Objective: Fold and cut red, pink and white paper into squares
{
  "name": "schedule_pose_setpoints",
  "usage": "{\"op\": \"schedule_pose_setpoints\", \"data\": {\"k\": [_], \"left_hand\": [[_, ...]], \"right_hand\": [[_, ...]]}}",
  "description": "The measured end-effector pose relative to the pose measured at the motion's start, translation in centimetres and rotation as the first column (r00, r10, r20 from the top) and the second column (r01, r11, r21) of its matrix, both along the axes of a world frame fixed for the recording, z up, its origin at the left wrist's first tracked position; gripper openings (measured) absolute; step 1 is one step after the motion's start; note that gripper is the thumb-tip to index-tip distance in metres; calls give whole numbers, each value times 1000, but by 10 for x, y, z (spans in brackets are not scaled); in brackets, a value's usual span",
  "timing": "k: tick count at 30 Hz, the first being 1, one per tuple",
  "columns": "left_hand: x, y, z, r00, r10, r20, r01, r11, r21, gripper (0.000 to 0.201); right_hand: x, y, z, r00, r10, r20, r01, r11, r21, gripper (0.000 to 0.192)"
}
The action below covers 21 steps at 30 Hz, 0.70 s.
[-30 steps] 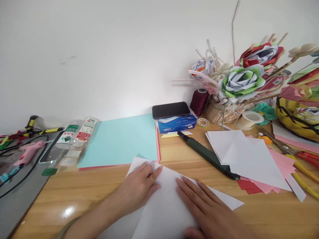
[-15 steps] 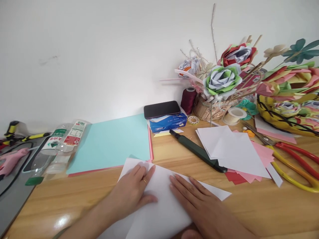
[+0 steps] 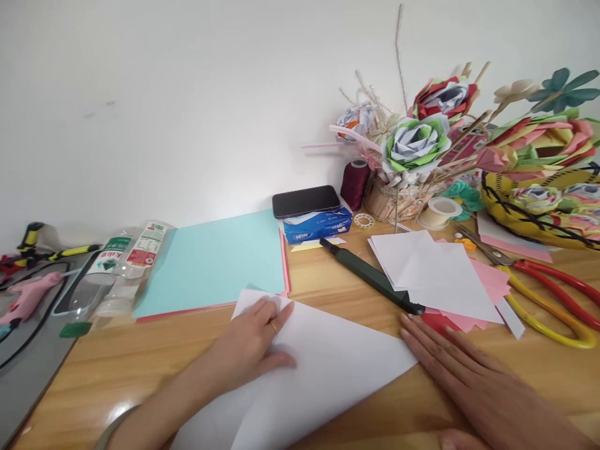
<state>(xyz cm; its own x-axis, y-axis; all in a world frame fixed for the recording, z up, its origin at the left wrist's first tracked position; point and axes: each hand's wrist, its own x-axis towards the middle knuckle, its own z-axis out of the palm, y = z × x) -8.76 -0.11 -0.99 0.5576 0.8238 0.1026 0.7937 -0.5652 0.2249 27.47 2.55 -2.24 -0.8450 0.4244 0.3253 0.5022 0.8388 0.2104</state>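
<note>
White paper (image 3: 323,369), folded to a point, lies on the wooden counter (image 3: 140,369) in front of the teal sheet (image 3: 215,262), its far corner overlapping that sheet's near edge. Our left hand (image 3: 255,347) presses flat on it, fingers spread, gripping nothing. Our right hand (image 3: 459,369) lies flat and open on bare wood just right of the paper's pointed tip, near the dark green cutter (image 3: 370,278). Open wood runs left of the paper toward the grey mat (image 3: 28,375); right of it, loose sheets and the scissors (image 3: 548,294) crowd the counter below a plain white wall
</note>
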Motion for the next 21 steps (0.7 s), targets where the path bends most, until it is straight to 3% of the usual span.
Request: {"op": "schedule_pose_setpoints", "data": {"k": [4,9,14,21], "left_hand": [[1,2,2,1000,9,-14,-10,999,-32,53],[5,4,6,996,0,-94,-4,999,-41,55],[7,6,11,983,11,-182,-23,998,-64,41],[5,9,15,962,-34,-270,17,998,-63,38]], "right_hand": [[-2,-5,4,1000,-24,-5,24,999,49,87],[-55,-13,21,990,140,5,-139,986,-94,84],[-105,-10,20,950,311,15,-290,901,-322,89],[-116,-12,25,926,375,43,-296,791,-536,98]]}}
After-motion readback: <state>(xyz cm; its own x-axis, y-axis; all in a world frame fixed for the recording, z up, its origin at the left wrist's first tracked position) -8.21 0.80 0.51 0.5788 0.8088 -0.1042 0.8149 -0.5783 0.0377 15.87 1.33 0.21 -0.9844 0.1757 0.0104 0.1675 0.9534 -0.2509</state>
